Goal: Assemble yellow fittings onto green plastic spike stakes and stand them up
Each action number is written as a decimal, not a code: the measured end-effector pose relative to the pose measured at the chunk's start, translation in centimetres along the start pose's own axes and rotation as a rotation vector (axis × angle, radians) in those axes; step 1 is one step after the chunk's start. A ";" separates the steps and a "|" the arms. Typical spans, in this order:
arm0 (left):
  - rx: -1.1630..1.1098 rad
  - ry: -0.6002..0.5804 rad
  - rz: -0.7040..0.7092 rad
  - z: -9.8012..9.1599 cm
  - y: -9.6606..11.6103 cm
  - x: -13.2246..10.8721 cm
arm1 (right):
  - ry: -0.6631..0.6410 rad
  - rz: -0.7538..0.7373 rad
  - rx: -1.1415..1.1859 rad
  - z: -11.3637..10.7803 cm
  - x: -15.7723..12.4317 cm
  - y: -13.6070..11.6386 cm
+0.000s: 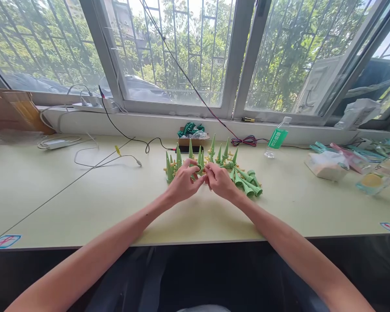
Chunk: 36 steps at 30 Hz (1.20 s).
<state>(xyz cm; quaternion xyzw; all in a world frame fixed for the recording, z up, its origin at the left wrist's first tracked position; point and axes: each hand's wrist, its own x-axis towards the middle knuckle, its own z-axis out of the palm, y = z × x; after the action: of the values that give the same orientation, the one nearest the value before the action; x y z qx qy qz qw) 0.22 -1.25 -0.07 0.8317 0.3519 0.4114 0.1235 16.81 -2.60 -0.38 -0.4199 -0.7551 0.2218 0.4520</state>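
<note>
Near the middle of the table, my left hand (186,181) is curled, with a green plastic cone (199,167) between its thumb and fingers. Close against it, my right hand (219,178) pinches thumb to fingertips; whatever is in that pinch is too small to make out. Behind both hands stand several upright green cones (212,147) with yellow bits around their bases. To the right of my right hand, more green cones (248,189) lie on their sides in a loose pile, some showing open round ends.
Behind the cones are a small box (193,141) with green wrapping and a dark phone (195,149). A water bottle (277,138) stands to the right, beyond it bagged items (331,162). Cables (117,156) cross the table (68,208) at left. Windows line the back.
</note>
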 end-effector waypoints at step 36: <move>0.006 -0.051 -0.010 -0.5 0.2 0.1 | 0.005 -0.036 -0.001 -0.2 -0.1 0.0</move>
<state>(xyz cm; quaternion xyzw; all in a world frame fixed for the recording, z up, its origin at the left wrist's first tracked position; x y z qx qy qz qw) 0.03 -1.39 0.40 0.8404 0.3542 0.3883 0.1321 17.00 -2.70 -0.30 -0.4068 -0.7616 0.2123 0.4577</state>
